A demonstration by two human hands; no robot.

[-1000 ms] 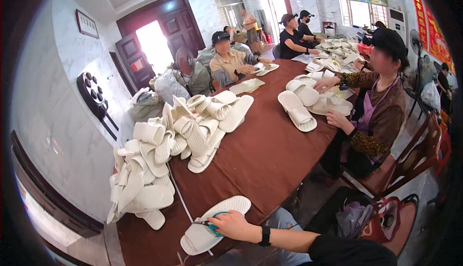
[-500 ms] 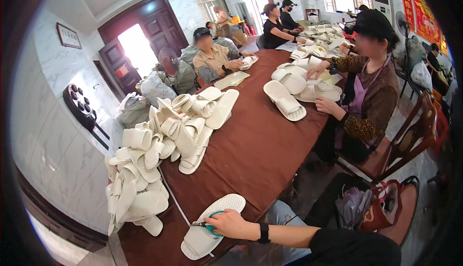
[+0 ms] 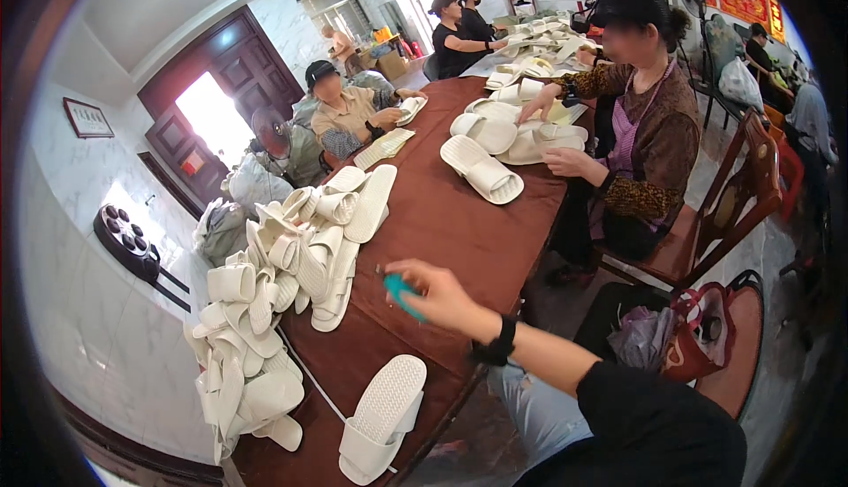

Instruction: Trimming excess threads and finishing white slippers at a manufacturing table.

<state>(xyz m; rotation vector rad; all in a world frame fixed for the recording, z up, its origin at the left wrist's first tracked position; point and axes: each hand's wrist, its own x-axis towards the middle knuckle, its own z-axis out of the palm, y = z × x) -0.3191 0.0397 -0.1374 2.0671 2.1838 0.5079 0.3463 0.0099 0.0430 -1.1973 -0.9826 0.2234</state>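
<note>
My right hand (image 3: pixel 444 298), a black band on its wrist, is raised over the brown tabletop. Its fingers are closed round teal-handled scissors (image 3: pixel 405 299), partly blurred, whose blades I can barely make out. Below the hand, at the table's near end, lies a single cream slipper (image 3: pixel 397 394), apart from it, sole flat and strap toward me. Left of the hand is a big heap of cream slippers (image 3: pixel 256 346). My left hand is out of the picture.
The brown-covered table (image 3: pixel 424 239) stretches away from me. A co-worker at right handles slippers (image 3: pixel 481 169); others sit farther off by another slipper pile (image 3: pixel 543 41). Right of the table, a wooden chair (image 3: pixel 729 195) and a red bag (image 3: pixel 702 332) on a seat take up room. Sacks (image 3: pixel 256 182) stand at left.
My right hand has lifted off the near slipper with the scissors and moved up over the table. That slipper now lies uncovered. The whole view has shifted somewhat.
</note>
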